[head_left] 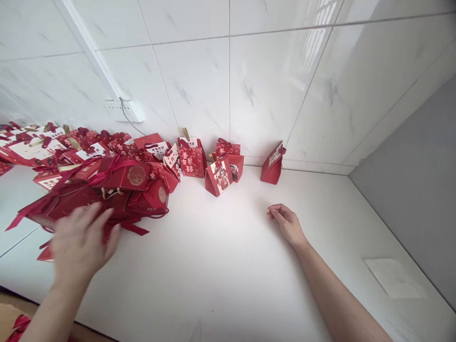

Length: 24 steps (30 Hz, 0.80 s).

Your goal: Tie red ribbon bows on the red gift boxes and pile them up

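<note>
The dark red gift boxes [123, 172] lie in a heap on the left of the white tabletop [221, 261]. Surfaces are deep red; two end faces each bear a round gold emblem. Wine-red ribbons [137, 228] are draped over and around the heap, with one loose end lying on the tabletop and another trailing out to the left. A short gold cord [112, 193] shows below the uppermost box.

Left hand [80, 240]: at the near side of the heap, palm down, fingers spread and unclosed, nothing seen in its grasp. The hand is blurred; contact with the boxes cannot be confirmed.

Right hand [285, 222]: over the tabletop, well apart from the heap, fingers curled in with the thumb near the forefinger. Whether anything small is pinched there cannot be told. Nearest item is a lone red triangular box [272, 164], upright near the tiled wall [263, 95], beyond the hand and apart from it. Further small printed boxes [192, 161] stand along the wall to its left.
</note>
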Each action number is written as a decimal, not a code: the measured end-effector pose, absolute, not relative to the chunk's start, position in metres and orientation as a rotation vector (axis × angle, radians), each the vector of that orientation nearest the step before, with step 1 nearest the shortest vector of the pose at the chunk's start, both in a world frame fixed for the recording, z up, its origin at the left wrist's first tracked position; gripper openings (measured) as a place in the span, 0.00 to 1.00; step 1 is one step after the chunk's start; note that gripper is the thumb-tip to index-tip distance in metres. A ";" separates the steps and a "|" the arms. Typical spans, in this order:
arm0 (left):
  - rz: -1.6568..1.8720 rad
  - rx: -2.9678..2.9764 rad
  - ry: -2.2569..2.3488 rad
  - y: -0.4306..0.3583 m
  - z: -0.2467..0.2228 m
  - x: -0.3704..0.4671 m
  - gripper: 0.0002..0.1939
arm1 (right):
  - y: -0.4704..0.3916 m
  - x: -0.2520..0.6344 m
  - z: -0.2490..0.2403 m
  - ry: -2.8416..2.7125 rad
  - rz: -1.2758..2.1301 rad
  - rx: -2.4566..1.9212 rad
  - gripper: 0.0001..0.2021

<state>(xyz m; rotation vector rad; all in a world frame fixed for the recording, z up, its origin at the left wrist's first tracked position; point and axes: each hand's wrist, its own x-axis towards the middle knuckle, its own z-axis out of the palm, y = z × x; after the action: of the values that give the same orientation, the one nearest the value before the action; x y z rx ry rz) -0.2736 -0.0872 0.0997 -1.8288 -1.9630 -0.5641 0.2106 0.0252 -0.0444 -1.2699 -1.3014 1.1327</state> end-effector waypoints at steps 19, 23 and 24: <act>-0.367 -2.161 -1.821 -0.034 0.035 -0.158 0.42 | 0.027 0.210 -0.040 -1.329 1.165 -1.272 0.15; -0.537 -2.517 -1.625 -0.041 0.046 -0.131 0.36 | 0.028 0.210 -0.041 -1.317 1.156 -1.268 0.16; -0.618 -2.529 -1.617 -0.042 0.048 -0.126 0.37 | 0.028 0.210 -0.041 -1.312 1.154 -1.266 0.16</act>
<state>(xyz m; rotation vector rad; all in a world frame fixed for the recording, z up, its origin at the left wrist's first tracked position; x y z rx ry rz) -0.1261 -0.0415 0.0481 -2.5290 -1.6173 -0.6181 0.2098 0.0276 -0.0406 -1.2657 -1.3118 1.1538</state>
